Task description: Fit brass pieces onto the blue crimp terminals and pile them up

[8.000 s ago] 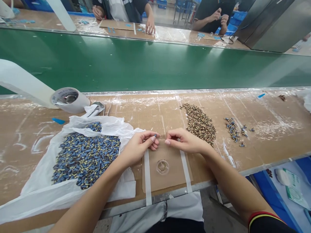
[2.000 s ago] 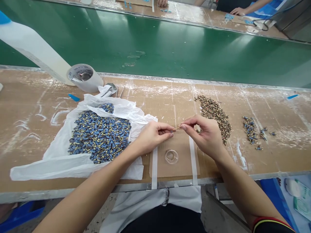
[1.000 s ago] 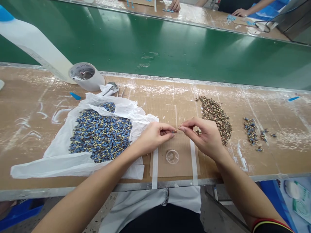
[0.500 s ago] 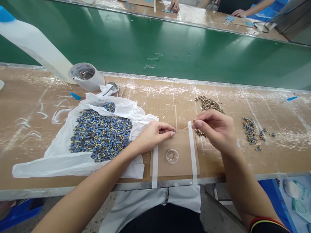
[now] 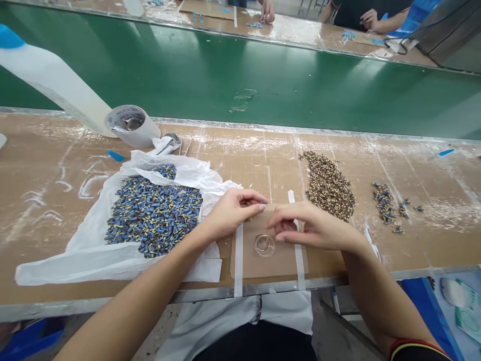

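Left hand point(image 5: 233, 213): grip closed, we have a small blue part point(image 5: 262, 203) pinched between thumb and fingertips, just over the top edge of the cardboard pad point(image 5: 246, 265), mid-table toward the front edge. The part is mostly hidden by the fingers, and its detail is too small to read.

Right hand point(image 5: 311, 228): grip half open, fingers loosely curled over the pad, nothing visible in them, just beside the left hand but not touching it. Just below the fingertips, a clear round dish point(image 5: 264, 245) sits on the pad. White tape strips point(image 5: 238, 260) hold the pad down on both sides.

Left of the pad, we have a big heap of blue parts point(image 5: 153, 215) with yellow flecks, lying on a white plastic bag point(image 5: 56, 271). Right of the pad is a heap of brass pieces point(image 5: 328, 185), then a smaller heap of blue pieces point(image 5: 384, 205) farther right. A tape roll point(image 5: 132, 125) stands near the back edge. A green belt point(image 5: 240, 85) runs behind the table.
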